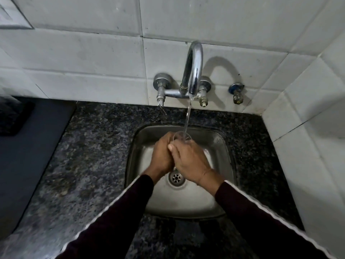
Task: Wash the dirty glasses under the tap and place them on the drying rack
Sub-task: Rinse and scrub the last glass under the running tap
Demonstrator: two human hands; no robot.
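Rinse step: both hands, left hand (162, 154) & right hand (188, 161), clasp glass (182, 136) under tap (194, 71) stream over sink (226, 146) centre. Next: move to rack, not in view.

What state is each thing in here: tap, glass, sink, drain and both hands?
Tap: running, stream falling into the glass.
Glass: held over the sink, mouth up under the stream.
Sink: wet, no other dishes visible.
Drain: unplugged, partly hidden by the hands.
Left hand: wrapped around the glass.
Right hand: wrapped around the glass.
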